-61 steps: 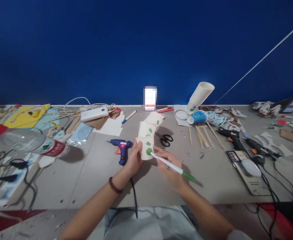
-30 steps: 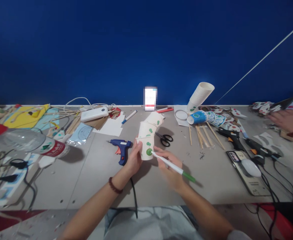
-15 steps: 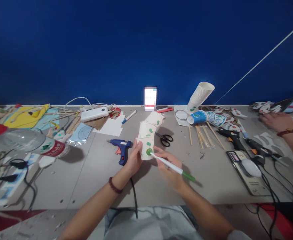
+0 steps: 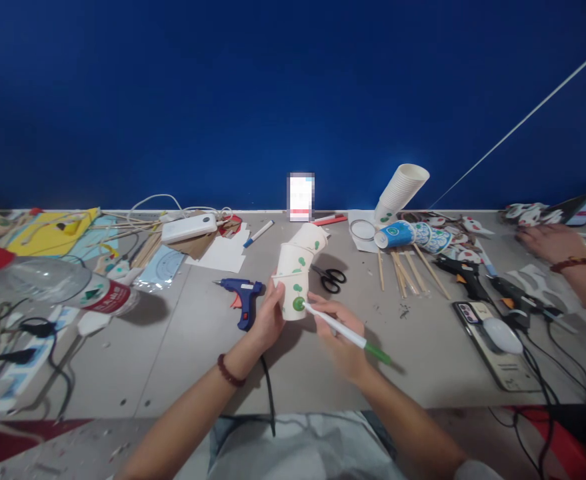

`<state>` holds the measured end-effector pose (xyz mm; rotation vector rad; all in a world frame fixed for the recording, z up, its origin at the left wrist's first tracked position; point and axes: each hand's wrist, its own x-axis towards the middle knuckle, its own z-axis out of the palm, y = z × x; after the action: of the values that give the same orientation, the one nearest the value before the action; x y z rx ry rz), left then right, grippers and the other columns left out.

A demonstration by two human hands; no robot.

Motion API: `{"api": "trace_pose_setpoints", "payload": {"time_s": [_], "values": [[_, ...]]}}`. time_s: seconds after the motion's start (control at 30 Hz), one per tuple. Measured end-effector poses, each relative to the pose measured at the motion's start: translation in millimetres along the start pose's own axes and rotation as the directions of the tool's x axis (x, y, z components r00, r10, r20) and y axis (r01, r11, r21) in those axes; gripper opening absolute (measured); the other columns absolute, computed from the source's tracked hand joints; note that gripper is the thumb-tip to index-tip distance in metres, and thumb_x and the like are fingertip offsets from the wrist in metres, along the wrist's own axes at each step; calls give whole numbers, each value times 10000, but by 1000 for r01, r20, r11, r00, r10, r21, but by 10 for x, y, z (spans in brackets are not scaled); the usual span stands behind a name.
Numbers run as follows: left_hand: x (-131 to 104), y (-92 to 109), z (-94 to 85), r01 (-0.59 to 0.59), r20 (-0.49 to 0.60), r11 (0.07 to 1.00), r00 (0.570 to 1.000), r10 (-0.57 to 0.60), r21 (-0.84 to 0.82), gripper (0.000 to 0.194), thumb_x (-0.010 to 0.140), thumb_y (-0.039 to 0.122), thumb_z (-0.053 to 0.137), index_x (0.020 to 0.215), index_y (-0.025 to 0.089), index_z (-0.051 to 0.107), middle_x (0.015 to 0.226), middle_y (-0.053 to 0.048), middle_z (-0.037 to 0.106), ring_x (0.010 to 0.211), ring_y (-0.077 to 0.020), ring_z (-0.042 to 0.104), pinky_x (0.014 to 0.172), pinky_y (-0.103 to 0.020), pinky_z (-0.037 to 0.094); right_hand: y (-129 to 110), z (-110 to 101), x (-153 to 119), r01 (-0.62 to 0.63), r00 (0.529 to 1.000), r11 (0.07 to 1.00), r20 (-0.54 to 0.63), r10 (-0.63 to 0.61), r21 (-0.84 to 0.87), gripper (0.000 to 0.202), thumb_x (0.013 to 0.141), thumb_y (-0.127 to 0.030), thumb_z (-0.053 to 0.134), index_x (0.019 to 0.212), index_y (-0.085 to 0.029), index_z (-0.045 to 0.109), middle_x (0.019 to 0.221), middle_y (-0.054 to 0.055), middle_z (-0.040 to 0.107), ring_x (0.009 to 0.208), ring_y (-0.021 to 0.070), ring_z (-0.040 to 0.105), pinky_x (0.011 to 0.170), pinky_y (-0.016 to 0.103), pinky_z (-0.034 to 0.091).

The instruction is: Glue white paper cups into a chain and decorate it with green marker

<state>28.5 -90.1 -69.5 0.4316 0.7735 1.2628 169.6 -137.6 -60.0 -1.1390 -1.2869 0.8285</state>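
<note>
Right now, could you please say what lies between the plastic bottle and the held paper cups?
In the head view, the blue glue gun lies there on the tabletop; next comes the left hand, gripping the paper cups.

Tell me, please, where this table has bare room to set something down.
One bare patch lies between the right hand and the phone lying flat; another between the blue glue gun and the power strip. It is crowded around the cup stack, the wooden sticks and the black glue guns.
</note>
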Motion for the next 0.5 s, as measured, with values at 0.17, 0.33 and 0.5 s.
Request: {"api": "trace_pose_setpoints", "payload": {"time_s": [0.17,0.33,0.5], "values": [[6,-11,-12,10,1,1000,1000,-10,-13,539,800,388,702,1291,213,563,1124,-79,709,1109,-256,628,942,-363,469,53,-4,-15,13,1000,1000,-1,-13,25,116,814,-190,628,889,-218,712,1055,103,767,1043,288,721,852,441,605],[4,-6,-8,15,-12,1000,1000,-15,-24,557,777,389,722,1285,219,567,1129,-73,707,1071,-244,639,906,-348,485,106,-10,-16,53,998,997,19,-54,49,151,826,-139,595,881,-245,687,960,71,770,1084,280,702,894,457,583],[7,-10,-10,25,-7,999,1000,-25,-27,600,784,392,711,1330,219,532,1149,-76,703,1128,-258,619,943,-360,473,102,-12,-5,68,997,997,18,-68,28,100,844,-187,614,893,-216,695,992,91,773,1055,269,715,884,437,585]]}}
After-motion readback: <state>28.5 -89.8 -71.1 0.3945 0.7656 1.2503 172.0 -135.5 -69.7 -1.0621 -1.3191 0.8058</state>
